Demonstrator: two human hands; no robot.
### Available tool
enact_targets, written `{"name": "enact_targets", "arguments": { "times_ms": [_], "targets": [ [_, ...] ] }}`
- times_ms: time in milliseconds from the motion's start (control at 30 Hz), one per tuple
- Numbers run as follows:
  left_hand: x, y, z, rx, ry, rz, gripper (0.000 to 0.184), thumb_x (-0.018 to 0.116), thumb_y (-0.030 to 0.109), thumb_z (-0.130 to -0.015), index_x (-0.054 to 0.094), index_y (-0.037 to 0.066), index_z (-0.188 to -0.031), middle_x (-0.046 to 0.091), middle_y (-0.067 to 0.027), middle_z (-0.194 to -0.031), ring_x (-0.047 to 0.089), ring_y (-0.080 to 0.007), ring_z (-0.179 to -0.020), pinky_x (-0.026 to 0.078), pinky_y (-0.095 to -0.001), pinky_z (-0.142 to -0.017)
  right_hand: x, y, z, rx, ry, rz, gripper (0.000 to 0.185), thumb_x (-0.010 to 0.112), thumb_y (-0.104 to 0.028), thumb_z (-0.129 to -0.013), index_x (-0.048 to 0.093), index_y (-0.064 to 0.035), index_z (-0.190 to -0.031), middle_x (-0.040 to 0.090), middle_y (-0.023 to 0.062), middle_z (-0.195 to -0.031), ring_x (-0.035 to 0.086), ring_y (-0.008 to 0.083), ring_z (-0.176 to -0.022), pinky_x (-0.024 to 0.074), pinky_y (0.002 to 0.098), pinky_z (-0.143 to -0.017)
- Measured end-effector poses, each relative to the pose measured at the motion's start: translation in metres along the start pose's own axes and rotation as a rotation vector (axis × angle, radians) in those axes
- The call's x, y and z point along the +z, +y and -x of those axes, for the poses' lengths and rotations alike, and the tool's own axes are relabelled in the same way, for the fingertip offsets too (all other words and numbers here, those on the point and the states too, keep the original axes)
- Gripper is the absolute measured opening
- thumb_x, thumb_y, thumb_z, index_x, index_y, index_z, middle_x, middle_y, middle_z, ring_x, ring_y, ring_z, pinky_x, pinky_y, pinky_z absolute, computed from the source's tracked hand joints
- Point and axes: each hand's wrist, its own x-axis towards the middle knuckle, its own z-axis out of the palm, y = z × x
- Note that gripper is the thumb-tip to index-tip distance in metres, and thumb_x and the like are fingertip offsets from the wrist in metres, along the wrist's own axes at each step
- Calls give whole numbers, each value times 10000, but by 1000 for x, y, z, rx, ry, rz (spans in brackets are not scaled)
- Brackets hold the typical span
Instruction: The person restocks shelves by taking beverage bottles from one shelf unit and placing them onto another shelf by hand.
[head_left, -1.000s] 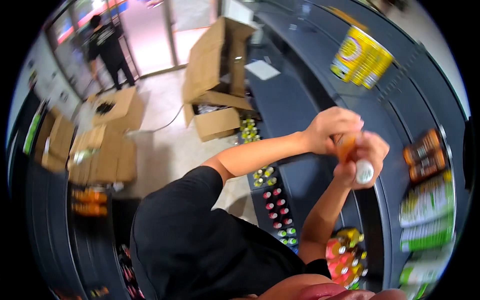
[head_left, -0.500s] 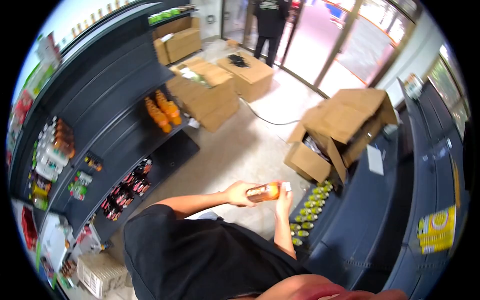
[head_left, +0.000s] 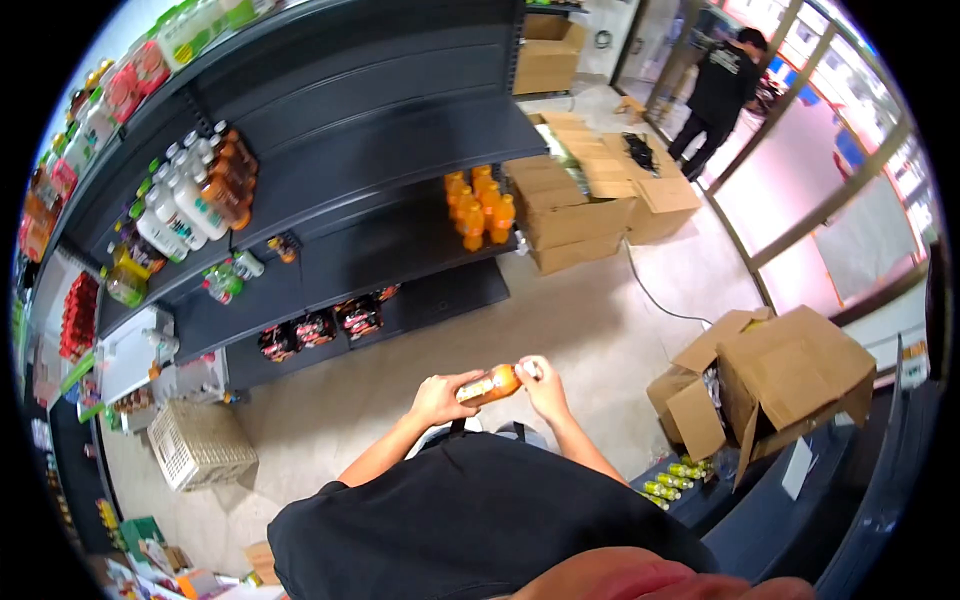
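A plastic bottle of orange drink [head_left: 497, 383] lies almost level between my two hands, in front of my black shirt. My left hand [head_left: 437, 400] is wrapped round its base end. At the other end, the fingers of my right hand [head_left: 543, 388] close on the pale cap and neck. Beyond my hands stands a dark shelf unit [head_left: 390, 160]. On its lower shelf is a group of orange drink bottles [head_left: 478, 215], with black-and-red packs [head_left: 313, 330] lower down.
Open cardboard boxes stand beside the shelf [head_left: 580, 235] and at the right [head_left: 790, 360]. Green-capped bottles [head_left: 665, 487] line a low shelf at lower right. A cable [head_left: 650, 290] crosses the floor. A plastic crate [head_left: 200, 445] sits at left. A person in black [head_left: 722, 85] stands near the glass doors.
My view has turned left, so the shelf unit now faces me. The bottle has come along in both hands, and my right hand is still at its cap end.
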Motion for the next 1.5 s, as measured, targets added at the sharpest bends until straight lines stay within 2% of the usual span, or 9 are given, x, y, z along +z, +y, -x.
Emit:
{"name": "enact_targets", "arguments": {
  "times_ms": [200,300,533,700,800,867,1167,1467,1500],
  "targets": [
    [-54,-19,-30,-83,335,173,747,850,342,-674,657,188,-1379,744,-145,-1175,726,-340,-1021,585,-427,-906,53,-50,-84,-13,-352,-323,489,798,-180,-919,573,-23,-1324,684,64,-1179,642,160,-1124,509,329,-1003],
    [-83,-40,-46,-40,411,183,751,846,305,-680,647,176,-1392,748,-137,-1152,728,-341,-992,587,-413,-892,83,-58,-121,-51,-545,7,625,865,-238,-847,574,-22,-1356,683,97,-1249,649,211,-1182,504,370,-1033],
    [-180,-90,-116,135,461,37,765,894,223,-676,637,101,-1386,715,-128,-1216,691,-322,-1109,550,-430,-952,160,-98,-212,-223,-411,-55,550,919,-151,-767,647,-8,-1224,722,90,-1156,703,190,-1037,564,337,-919],
    [-252,-111,-154,309,884,-142,654,914,180,-640,699,78,-1249,582,-165,-1330,622,-330,-1048,545,-412,-857,210,-191,-295,-692,-282,75,534,985,-237,-663,726,1,-1065,767,99,-894,750,195,-782,600,322,-772],
    [-283,-141,-177,206,1143,-133,593,858,89,-663,717,126,-1238,671,-108,-944,629,-269,-794,519,-377,-697,263,-233,-342,-764,-273,-36,434,964,-172,-690,740,4,-1018,768,74,-883,737,158,-789,591,314,-766],
    [-306,-145,-185,-100,1131,105,597,822,46,-761,642,86,-1328,663,-83,-829,622,-198,-667,518,-320,-646,299,-269,-363,-765,-223,108,477,963,-261,-680,750,-25,-1036,781,93,-883,771,195,-783,596,315,-745],
    [-430,-262,-190,-91,1083,419,772,675,-32,-906,310,99,-1574,732,-105,-1076,715,-145,-986,564,-320,-915,482,-304,-453,-730,-243,191,575,913,-409,-690,756,-121,-1162,786,109,-955,771,287,-882,592,381,-780],
    [-468,-367,-223,-69,988,465,453,697,72,-892,500,54,-1299,654,-197,-1246,670,-257,-1149,532,-367,-881,580,-333,-506,-682,-90,558,698,852,-544,-715,709,-160,-1280,782,108,-1043,751,329,-947,588,439,-839],
    [-463,-364,-231,-20,1006,438,447,699,82,-896,506,47,-1298,636,-203,-1270,649,-254,-1187,525,-372,-893,591,-331,-513,-654,-68,499,665,861,-581,-691,744,-109,-1145,778,132,-966,749,350,-906,585,443,-828]
  ]
}}
